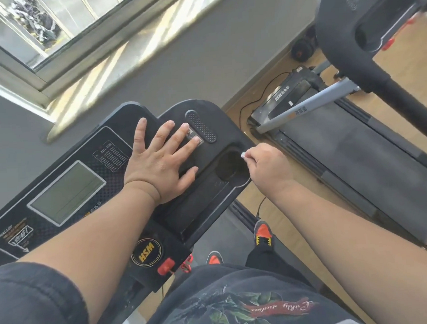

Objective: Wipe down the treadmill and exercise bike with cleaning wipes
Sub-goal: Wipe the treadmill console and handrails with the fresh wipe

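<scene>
Treadmill console (69,192) sits right before us, and we judge the wiping barely under way. Our left hand (158,161) lies flat on it, fingers spread, holding nothing. Our right hand (269,166) is curled at the cup holder (228,167), pinching a small white scrap (243,155), probably a wipe. No bike is in view; a second treadmill (341,141) stands just beside.

One head view, tilted, looks down and forward from just above both hands (158,161), close over the console (69,192) beneath them, floor (295,219) below the right.
</scene>
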